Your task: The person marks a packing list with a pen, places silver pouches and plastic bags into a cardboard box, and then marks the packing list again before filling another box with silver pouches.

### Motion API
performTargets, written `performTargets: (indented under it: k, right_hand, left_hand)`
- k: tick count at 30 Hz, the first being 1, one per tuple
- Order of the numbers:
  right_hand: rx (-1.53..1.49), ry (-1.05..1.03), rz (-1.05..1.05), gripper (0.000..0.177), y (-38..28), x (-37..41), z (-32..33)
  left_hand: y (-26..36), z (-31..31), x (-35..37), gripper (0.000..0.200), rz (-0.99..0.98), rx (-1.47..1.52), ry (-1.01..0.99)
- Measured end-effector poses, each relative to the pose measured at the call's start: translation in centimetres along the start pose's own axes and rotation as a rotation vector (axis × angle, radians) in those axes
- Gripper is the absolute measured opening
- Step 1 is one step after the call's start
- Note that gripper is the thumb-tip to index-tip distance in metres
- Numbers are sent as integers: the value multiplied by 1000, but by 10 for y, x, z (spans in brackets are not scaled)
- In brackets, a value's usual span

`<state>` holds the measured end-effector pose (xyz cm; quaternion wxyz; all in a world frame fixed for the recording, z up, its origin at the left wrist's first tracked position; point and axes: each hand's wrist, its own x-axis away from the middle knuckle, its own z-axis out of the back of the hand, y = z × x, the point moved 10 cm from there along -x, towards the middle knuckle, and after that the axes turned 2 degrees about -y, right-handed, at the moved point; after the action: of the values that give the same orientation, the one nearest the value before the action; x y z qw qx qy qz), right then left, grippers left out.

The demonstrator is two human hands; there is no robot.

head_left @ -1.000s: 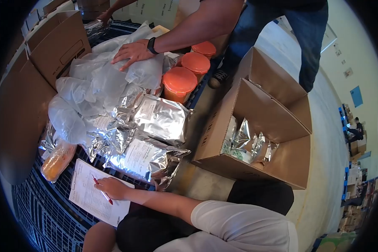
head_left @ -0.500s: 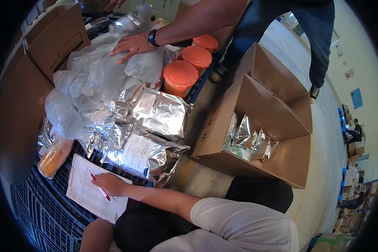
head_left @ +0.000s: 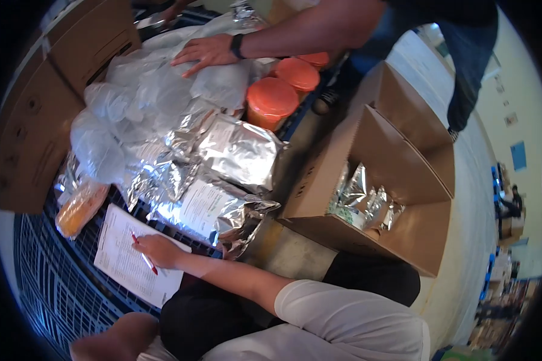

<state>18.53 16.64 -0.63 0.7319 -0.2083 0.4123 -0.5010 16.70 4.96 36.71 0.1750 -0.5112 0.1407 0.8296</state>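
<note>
My right hand (head_left: 159, 251) is closed around a red-and-white pen (head_left: 144, 255) and rests on printed sheets (head_left: 123, 265), which lie on the dark plastic pallet by my knee. Of my left side only part of a bare arm (head_left: 111, 339) shows at the bottom edge; the hand is out of sight. Just beyond the paper are silver foil pouches with white labels (head_left: 202, 207). Left of them lies a clear-wrapped orange item (head_left: 81, 207).
A co-worker's hand (head_left: 208, 53) with a dark wristband presses on clear plastic bags (head_left: 156, 90). Orange-lidded tubs (head_left: 272, 99) stand behind the pouches. An open cardboard box (head_left: 391, 144) at right holds foil packs (head_left: 376, 207). More cardboard (head_left: 36, 132) stands at left.
The view has shifted slightly. My left arm has moved left along the bottom edge. My right hand stays on the paper with the pen. The co-worker's hand remains on the bags.
</note>
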Motion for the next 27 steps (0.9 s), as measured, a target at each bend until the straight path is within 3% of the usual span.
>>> performTargets:
  k: [2,4,6,12,14,17,22,27]
  right_hand:
    - [-86,-71,-44,27,7,-2,-6]
    - [-54,-21,-45,29,6,1,-4]
    - [-33,-50,-56,32,6,0,-6]
    - [-10,-32,-10,36,5,0,-5]
    - [0,-51,-19,38,6,-1,-8]
    - [-46,-10,-9,35,3,-3,2]
    - [-82,35,-11,33,3,-7,6]
    - [-59,11,-17,34,0,-11,6]
  left_hand:
    - [-35,-32,39,53,289,259,-404]
    - [-51,-75,114,65,788,492,-816]
    - [-38,-98,183,74,1488,659,-859]
    - [-28,-100,226,79,1642,788,-574]
    - [-33,-102,224,70,1667,784,-567]
    - [-34,-107,222,53,1560,869,-398]
    - [-34,-108,238,38,1623,963,-105]
    - [-43,-107,240,25,1590,954,-104]
